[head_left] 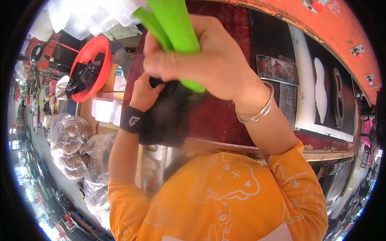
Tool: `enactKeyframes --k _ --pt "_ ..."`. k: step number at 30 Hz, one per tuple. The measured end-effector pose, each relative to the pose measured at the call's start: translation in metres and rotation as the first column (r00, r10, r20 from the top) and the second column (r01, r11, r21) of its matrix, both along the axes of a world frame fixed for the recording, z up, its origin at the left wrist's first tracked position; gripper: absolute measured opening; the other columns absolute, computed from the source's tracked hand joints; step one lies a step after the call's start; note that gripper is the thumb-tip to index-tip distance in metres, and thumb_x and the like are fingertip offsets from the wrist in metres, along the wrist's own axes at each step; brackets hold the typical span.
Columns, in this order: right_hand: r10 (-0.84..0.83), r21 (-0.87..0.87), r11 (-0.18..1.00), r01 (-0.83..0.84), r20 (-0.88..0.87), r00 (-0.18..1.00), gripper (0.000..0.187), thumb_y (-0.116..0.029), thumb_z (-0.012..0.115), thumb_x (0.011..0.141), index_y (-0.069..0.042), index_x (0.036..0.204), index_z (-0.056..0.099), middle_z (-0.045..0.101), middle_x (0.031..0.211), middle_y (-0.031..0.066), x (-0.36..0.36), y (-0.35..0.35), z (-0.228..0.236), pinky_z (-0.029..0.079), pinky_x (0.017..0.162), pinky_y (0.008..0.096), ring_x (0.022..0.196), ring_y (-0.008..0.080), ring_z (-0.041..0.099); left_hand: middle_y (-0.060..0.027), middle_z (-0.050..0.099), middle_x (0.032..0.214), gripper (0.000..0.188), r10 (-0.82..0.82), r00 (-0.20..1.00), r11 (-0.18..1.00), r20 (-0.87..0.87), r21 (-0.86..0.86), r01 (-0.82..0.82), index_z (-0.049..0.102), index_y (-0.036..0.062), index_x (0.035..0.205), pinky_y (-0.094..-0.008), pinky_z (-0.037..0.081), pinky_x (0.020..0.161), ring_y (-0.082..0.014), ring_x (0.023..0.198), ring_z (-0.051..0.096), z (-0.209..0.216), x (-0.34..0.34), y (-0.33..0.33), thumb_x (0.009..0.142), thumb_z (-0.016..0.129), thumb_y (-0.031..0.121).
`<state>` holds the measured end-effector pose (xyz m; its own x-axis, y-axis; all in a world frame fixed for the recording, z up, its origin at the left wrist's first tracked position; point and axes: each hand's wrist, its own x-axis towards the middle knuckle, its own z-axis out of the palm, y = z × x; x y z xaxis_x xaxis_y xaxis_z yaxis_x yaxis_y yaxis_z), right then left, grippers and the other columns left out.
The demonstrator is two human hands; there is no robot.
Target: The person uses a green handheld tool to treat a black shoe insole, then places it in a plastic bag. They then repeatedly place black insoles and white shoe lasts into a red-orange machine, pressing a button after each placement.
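My right hand (219, 60) is raised over the table, close to the camera and a little blurred. Its fingers are wrapped round a bright green tool (177, 26) with two long strips that stick up past the fist; a green end shows below the palm. The tool's exact kind cannot be made out. Lower and to the left, my left hand (146, 94) pinches some black sheet material (165, 116), which drapes down over the near table edge. My right hand hides part of the left fingertips. A black wristband is on my left wrist, bangles on my right.
The dark red table (225, 116) has a worn wooden front edge. At right lie a phone (277, 69) showing a picture, a white wavy template (320, 88) and a dark slotted plate (338, 98). An orange machine frame (341, 32) curves behind. Left are a red basin (106, 66) and plastic-wrapped bundles (70, 140).
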<state>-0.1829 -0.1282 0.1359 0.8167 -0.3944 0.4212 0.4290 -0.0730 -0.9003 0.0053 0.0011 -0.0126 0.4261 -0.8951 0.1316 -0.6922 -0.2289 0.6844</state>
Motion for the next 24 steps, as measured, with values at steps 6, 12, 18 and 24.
enactKeyframes --k 6,12,18,24 --pt "0.109 0.218 0.962 -0.164 0.243 0.964 0.013 -0.010 0.072 0.078 0.000 0.082 0.064 0.063 0.070 0.0025 -0.011 -0.007 -0.003 0.048 0.059 0.0236 0.063 0.0091 0.060 -0.0084 0.063 0.112 0.034 -0.010 0.310 0.987 -0.951 -0.060 -0.152 0.056 -0.0013 0.120 -0.0296 0.051 0.083 -0.0164 0.095 0.062 0.005 0.005 0.010 0.088 0.063 0.010" --pt "0.095 0.228 0.965 -0.132 0.169 0.981 0.011 -0.008 0.070 0.079 0.000 0.083 0.063 0.063 0.069 0.0047 -0.007 -0.002 -0.014 0.049 0.056 0.0234 0.063 0.0090 0.061 -0.0099 0.062 0.114 0.037 -0.088 0.240 0.960 -0.967 -0.146 -0.239 0.055 -0.0017 0.120 -0.0292 0.050 0.084 -0.0142 0.098 0.060 0.003 0.003 0.021 0.086 0.064 0.010" --pt "-0.011 0.156 0.988 0.000 0.068 0.998 0.008 -0.006 0.069 0.079 0.000 0.081 0.063 0.061 0.070 0.0032 -0.004 0.004 -0.012 0.046 0.052 0.0223 0.060 0.0084 0.059 -0.0118 0.063 0.112 0.038 -0.176 0.983 0.981 -0.051 -0.098 0.170 0.057 -0.0030 0.117 -0.0313 0.048 0.085 -0.0156 0.102 0.059 -0.002 0.004 0.001 0.082 0.067 0.005" --pt "-0.028 0.183 0.983 0.005 0.123 0.992 0.011 -0.010 0.071 0.079 -0.002 0.081 0.064 0.063 0.071 0.0027 -0.009 -0.007 -0.010 0.046 0.058 0.0220 0.063 0.0081 0.059 -0.0092 0.063 0.113 0.042 0.038 0.400 0.995 -0.916 -0.003 -0.100 0.057 -0.0013 0.122 -0.0304 0.047 0.088 -0.0156 0.102 0.059 -0.002 0.007 0.004 0.084 0.067 0.011"
